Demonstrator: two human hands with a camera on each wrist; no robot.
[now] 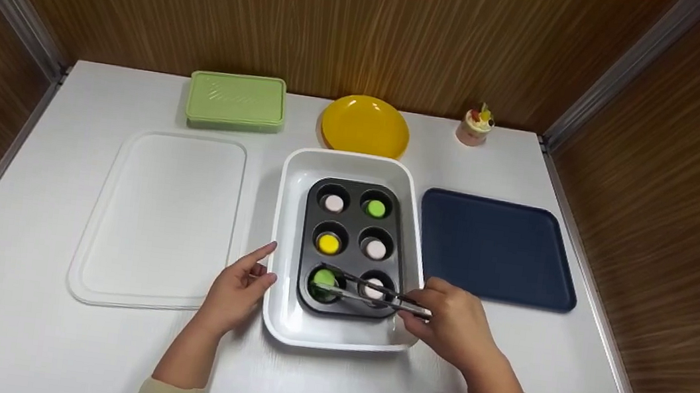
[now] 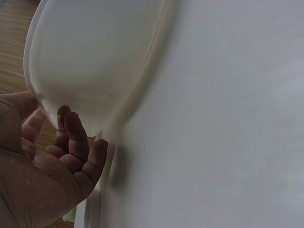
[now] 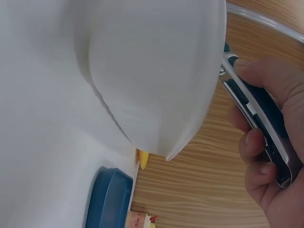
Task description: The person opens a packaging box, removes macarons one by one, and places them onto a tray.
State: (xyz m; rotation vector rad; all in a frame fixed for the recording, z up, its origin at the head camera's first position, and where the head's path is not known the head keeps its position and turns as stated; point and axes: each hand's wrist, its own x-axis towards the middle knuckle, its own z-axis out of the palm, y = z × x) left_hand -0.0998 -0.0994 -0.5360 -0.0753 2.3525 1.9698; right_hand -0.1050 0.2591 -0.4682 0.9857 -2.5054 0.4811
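My right hand [image 1: 452, 319] grips metal tongs [image 3: 259, 114] with dark handle inlays. In the head view, the tongs' tips lie at a green round piece [image 1: 324, 277] in the near-left cup of a dark muffin pan [image 1: 354, 224]. Whether they pinch it, I cannot tell. Other cups hold a yellow piece [image 1: 329, 243], another green piece [image 1: 376, 208] and pale pink pieces [image 1: 375, 249]. The pan sits inside a deep white basin [image 1: 284, 215]. My left hand [image 1: 234, 296] touches the basin's left rim with thumb and index finger, the other fingers loosely bent.
A white lid-like tray [image 1: 173, 221] lies left of the basin, a navy tray [image 1: 497, 251] right of it. Along the back stand a green lidded box [image 1: 236, 100], a yellow plate [image 1: 365, 125] and a small dessert cup [image 1: 474, 128]. Wood-grain panels surround the table.
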